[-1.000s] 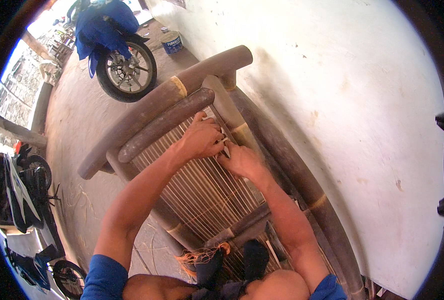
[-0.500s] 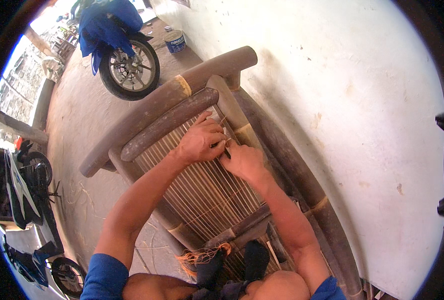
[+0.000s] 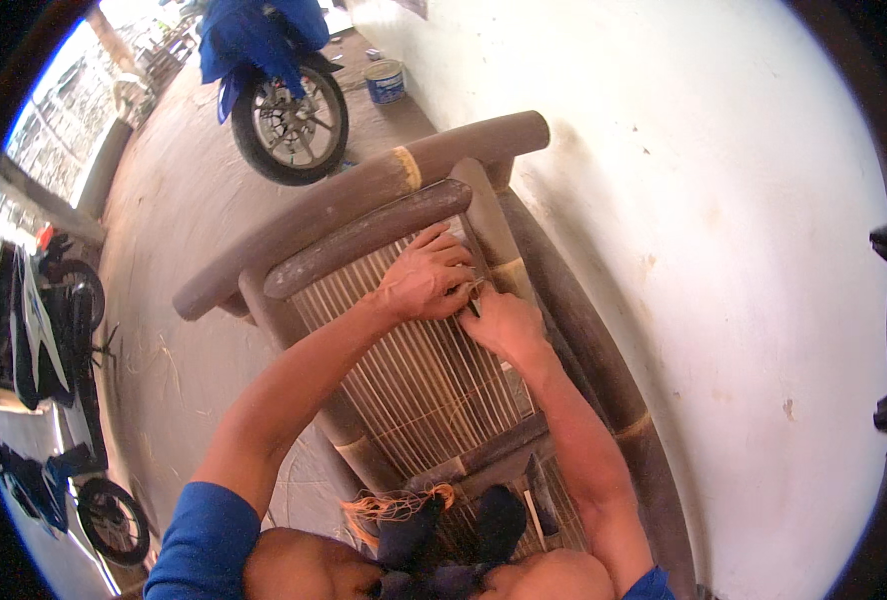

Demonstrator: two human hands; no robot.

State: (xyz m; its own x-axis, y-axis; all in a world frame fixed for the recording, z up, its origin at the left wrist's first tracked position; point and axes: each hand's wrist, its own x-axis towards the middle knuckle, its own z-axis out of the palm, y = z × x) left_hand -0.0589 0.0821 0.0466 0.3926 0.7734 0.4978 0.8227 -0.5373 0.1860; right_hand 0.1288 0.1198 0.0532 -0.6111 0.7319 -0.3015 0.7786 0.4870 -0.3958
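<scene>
Thin parallel slats (image 3: 404,380) fill the brown bamboo frame of a chair-like piece (image 3: 304,265) in front of me. My left hand (image 3: 429,280) rests over the upper right of the slats, its thumb and fingers pinched together. Close against it, my right hand (image 3: 504,322) is closed with the knuckles up. Thin pale strand ends show between the two hands, but what each one grips is mostly hidden. A thin orange line crosses the lower slats. Near my knees lies a tangle of orange strands (image 3: 399,508) at the frame's lower bar.
A white wall (image 3: 724,250) runs along the right, close to the bamboo. Beyond the top rail stands a motorbike with a blue cover (image 3: 264,40), with a paint can (image 3: 385,82) beside it. More motorbikes (image 3: 49,330) are at the left. Loose strands lie on the concrete floor (image 3: 174,260).
The view has shifted, so the bamboo piece and both hands appear farther right. The hands stay together at the same upper-right spot on the slats, with only slight finger movement.
</scene>
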